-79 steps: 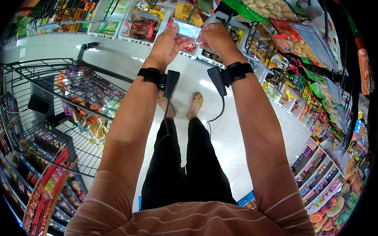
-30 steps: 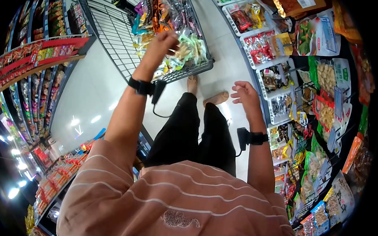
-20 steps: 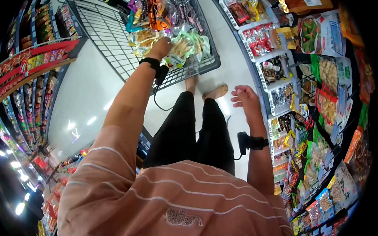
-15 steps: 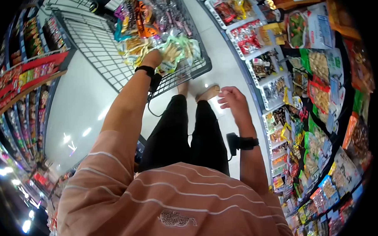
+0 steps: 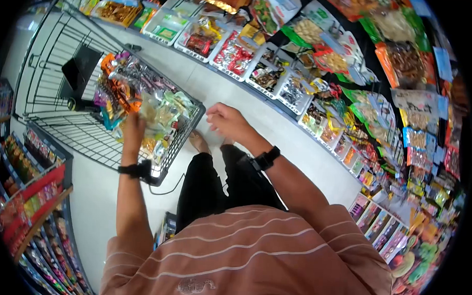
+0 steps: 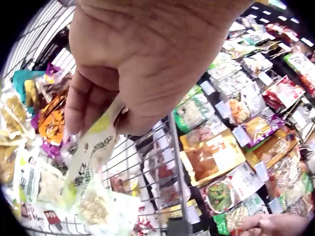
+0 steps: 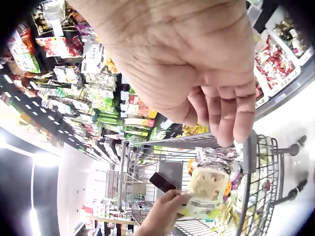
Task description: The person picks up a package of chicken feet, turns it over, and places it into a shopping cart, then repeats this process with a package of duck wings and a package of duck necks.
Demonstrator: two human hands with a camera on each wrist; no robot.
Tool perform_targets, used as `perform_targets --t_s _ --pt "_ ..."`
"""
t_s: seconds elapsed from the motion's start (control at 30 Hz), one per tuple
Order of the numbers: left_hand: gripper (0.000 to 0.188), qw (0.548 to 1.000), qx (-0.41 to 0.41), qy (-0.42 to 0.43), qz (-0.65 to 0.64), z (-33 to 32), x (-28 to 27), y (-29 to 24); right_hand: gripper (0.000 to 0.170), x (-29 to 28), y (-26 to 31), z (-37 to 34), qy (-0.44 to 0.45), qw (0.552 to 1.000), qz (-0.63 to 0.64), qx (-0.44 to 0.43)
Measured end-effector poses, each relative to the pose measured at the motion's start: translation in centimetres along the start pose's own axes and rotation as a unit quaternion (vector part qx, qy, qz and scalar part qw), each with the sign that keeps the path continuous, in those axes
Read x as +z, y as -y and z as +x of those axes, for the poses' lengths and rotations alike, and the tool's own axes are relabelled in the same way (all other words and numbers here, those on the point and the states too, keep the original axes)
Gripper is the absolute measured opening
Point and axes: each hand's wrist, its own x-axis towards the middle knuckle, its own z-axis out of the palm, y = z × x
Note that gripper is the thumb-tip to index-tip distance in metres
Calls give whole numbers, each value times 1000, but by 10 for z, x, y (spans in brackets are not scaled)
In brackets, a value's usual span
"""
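Note:
Over the shopping cart (image 5: 181, 140), my left hand (image 5: 134, 133) pinches a pale green and white snack packet (image 6: 91, 157) by one end between thumb and fingers. The packet (image 7: 206, 189) has a clear window with light-coloured food inside, and it hangs above other bags in the cart. Orange-wrapped snacks (image 5: 124, 94) and dark-patterned clear packs (image 5: 140, 74) lie beside it. My right hand (image 5: 229, 122) holds nothing; its fingers are loosely bent, and it hovers just right of the cart's near corner.
White bins (image 5: 231, 53) of small wrapped snacks line the shelf ahead. Bagged goods (image 5: 332, 62) hang on hooks above them and along the right. A dark phone-like screen (image 7: 162, 182) sits on the cart. Another shelf with a red edge (image 5: 34, 192) stands at the left.
Both hands were at a small blue-and-white item by the shelf, then parted. My left hand reached down into the cart and now holds a packet up. The head view has turned.

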Motion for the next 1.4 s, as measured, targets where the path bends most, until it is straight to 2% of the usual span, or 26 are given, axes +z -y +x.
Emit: perform_targets --t_s 0.03,0.07,0.13,0.2,0.23,0.33,0.37,0.47,0.5,0.6,0.63,0.67,0.73,0.77,0.83,0.87,0.93,1.0,1.4 --pt "19 998 -48 28 -2 0 -29 -35 27 4 6 3 7 1000 -7 -18" --pt "16 997 -15 13 -79 4 -31 -14 32 9 11 8 1 997 -22 -80" --pt "12 969 -17 71 -235 4 -74 -79 41 19 19 17 -8 978 -53 -202" --pt "10 955 -9 136 -263 5 -102 -121 50 28 60 5 -6 979 -48 -196" --pt "11 949 -41 167 -264 5 -113 -140 55 31 76 1 -3 980 -44 -194" --pt "11 928 0 236 -287 10 -127 -172 65 30 89 9 -1 985 12 -172" --pt "14 920 -4 262 -290 13 -128 -175 55 29 80 19 -17 981 18 -194" --pt "15 908 5 304 -289 22 -119 -181 41 14 80 10 115 979 127 -110" --pt "18 913 3 306 -272 24 -117 -186 29 13 82 1 95 979 128 -128" --pt "22 900 -22 280 -332 27 -105 -201 26 0 54 3 69 964 222 -129" --pt "28 901 -78 260 -339 30 -100 -198 23 -4 49 1 61 951 278 -117" --pt "31 891 -91 226 -383 32 -89 -194 23 -8 42 0 30 943 312 -112" --pt "37 815 -121 236 -515 31 -73 -201 22 -16 32 -4 -34 920 376 -101" --pt "40 794 -125 259 -536 29 -67 -208 20 -17 28 -9 -53 897 425 -112" --pt "42 769 -133 270 -564 26 -50 -206 17 -28 5 -3 -86 881 443 -142" --pt "37 738 -106 283 -603 23 -36 -200 16 -27 1 -5 -111 872 454 -143" --pt "25 749 -123 222 -611 12 -18 -211 16 -25 3 -19 -125 859 468 -165" --pt "25 732 -126 232 -628 12 -6 -218 20 -26 0 -28 -116 858 471 -168" --pt "29 751 -132 263 -592 16 16 -237 21 -40 -16 -57 -128 889 423 -116"
